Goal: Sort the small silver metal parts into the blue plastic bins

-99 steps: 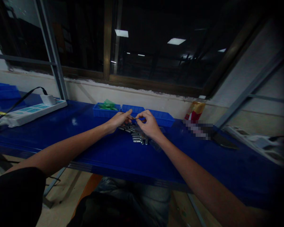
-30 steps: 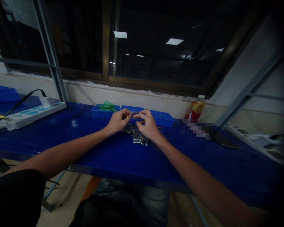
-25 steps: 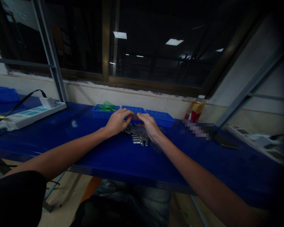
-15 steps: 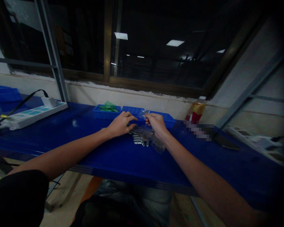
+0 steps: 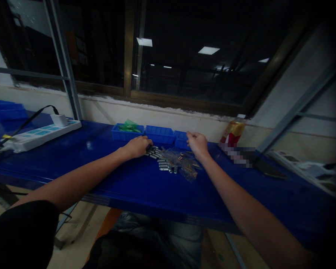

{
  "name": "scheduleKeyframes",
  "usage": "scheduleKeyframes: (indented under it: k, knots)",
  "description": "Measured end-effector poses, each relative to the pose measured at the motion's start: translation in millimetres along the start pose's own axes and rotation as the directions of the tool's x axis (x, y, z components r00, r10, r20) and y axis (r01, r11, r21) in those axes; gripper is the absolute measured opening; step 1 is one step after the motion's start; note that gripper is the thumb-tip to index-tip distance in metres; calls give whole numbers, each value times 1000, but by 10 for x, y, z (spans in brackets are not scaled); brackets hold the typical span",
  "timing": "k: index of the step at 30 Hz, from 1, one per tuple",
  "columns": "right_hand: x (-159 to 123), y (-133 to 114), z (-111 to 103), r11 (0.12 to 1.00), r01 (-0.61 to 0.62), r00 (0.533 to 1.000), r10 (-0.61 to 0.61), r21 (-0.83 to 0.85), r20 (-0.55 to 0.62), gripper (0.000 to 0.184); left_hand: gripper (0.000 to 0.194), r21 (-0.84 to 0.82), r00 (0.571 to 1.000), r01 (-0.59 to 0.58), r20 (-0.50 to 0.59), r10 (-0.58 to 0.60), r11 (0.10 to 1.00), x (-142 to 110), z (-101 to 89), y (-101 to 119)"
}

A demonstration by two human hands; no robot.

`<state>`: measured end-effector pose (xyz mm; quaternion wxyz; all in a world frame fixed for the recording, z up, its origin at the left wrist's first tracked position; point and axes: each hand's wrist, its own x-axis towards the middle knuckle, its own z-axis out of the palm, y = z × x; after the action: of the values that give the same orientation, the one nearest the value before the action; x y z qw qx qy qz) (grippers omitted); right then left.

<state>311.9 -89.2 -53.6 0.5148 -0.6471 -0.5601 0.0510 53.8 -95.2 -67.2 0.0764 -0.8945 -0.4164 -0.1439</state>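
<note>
My left hand is closed, its fingers curled down at the left end of a pile of small silvery metal cylinders. Whatever lies under its fingertips is hidden. My right hand is raised in front of the right blue bin, thumb and fingers pinched together. I cannot make out anything between them. Several small clear plastic bags with small coppery and silvery parts inside lie below my right hand, partly against the cylinders.
Green bags fill the left blue bin; a middle blue bin stands beside it. A white power strip lies at left. At right are a red and gold packet and a dark flat object.
My right hand has moved right, away from the clear bag it was pinching near the middle bin. My left hand has drawn left and lower, its fingers closing at the metal cylinders.
</note>
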Motion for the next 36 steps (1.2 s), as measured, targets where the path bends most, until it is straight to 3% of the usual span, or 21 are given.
scheduleKeyframes:
  k: [3,6,11,17,20,23,26,29,36]
  knots:
    - [-96,-37,63,973,198,978,-188,-117,94,31,35,11,998,55,26,-55,998,7,-22,-123]
    - [-185,-88,109,936,323,937,-294,-142,190,30,29,-23,991,110,84,-107,994,0,-38,-251]
    - [-255,-143,150,920,368,902,-318,-134,293,29,33,-34,985,167,41,-165,985,6,-2,-295]
    - [-286,-172,152,920,378,884,-326,-105,335,29,15,10,981,195,-15,-194,981,23,40,-197]
    - [-324,-207,158,915,394,872,-340,-92,351,29,15,-31,977,208,-45,-209,978,28,3,-177]
    - [-392,-271,170,899,436,841,-389,-45,377,26,19,-166,982,114,-133,-137,979,42,-59,-108]
    - [-478,-353,186,857,513,775,-481,36,411,28,21,-303,974,-51,-224,-19,952,50,-114,41]
    - [-546,-416,202,808,583,713,-557,81,426,24,21,-412,965,-115,-261,4,904,41,-140,197]
    - [-575,-452,185,777,625,701,-602,79,382,15,13,-542,958,-135,-286,-32,830,27,-129,265]
